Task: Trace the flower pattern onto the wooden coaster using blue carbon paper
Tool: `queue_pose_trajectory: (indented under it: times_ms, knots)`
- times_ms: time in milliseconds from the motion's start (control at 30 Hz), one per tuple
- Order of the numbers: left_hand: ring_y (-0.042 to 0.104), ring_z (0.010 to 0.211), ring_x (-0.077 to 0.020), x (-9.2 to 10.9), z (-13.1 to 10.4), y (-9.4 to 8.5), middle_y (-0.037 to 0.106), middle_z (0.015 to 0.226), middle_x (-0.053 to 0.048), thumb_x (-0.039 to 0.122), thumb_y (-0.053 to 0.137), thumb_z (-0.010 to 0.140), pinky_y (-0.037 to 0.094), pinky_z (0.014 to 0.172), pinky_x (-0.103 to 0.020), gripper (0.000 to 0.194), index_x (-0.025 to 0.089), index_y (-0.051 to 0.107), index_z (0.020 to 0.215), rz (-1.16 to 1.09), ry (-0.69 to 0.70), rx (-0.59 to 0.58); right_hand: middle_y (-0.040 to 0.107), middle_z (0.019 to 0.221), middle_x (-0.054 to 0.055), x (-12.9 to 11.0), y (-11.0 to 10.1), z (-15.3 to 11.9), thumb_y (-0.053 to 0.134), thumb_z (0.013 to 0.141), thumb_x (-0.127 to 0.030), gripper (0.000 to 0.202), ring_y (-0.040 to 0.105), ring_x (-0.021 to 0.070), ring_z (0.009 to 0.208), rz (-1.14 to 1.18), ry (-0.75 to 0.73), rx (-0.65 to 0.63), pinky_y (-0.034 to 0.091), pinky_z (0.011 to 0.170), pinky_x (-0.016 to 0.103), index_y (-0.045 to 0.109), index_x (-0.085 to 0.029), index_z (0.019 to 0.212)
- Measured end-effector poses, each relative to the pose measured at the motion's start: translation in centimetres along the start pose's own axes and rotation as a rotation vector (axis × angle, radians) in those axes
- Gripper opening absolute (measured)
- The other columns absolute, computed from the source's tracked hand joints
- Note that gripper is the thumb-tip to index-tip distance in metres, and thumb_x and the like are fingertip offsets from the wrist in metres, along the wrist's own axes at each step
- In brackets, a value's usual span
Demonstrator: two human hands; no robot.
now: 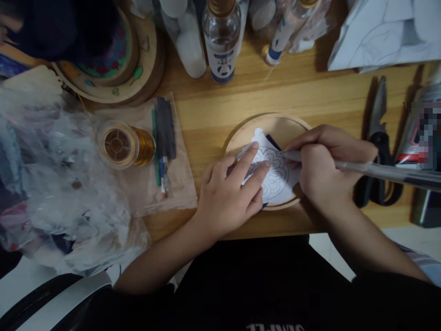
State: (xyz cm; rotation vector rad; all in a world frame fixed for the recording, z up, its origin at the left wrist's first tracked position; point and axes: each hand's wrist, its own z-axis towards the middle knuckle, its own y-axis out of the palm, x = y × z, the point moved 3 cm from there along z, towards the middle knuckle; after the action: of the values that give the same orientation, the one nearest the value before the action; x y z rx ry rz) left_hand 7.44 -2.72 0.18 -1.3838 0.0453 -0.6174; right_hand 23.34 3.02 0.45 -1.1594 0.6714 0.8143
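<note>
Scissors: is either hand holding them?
No, the scissors lie on the table; the right hand holds a pen and the left hand rests on paper.

Wooden table (220,103), pale floor (330,253), dark chair with grey armrest (74,299)

The wooden desk (213,110) carries scissors (378,142), bottles (223,46), a round tray (292,126) (shallow, pale) and, leftward, crumpled plastic (76,184).

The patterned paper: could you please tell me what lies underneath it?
Past the edges of the paper, dark material shows, with a round wooden plate below. The paper and left hand hide the rest.
</note>
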Motion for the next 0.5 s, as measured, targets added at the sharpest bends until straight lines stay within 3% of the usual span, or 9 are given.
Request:
queue_pose_trajectory:
  times_ms: [500]
  knots:
    - [0.053, 0.101, -0.0262, -0.05, -0.01, -0.01, 0.06, 0.139, -0.005, 0.028, 0.058, 0.087, 0.042, 0.086, -0.039, 0.034, 0.024, 0.066, 0.12, -0.01, 0.0, -0.004, 0.059, 0.053, -0.005, -0.02, -0.08, 0.07, 0.048, 0.067, -0.005, 0.022, 0.05, 0.0062, 0.048, -0.005, 0.01, 0.003, 0.039, 0.048, 0.019, 0.066, -0.016, 0.059]
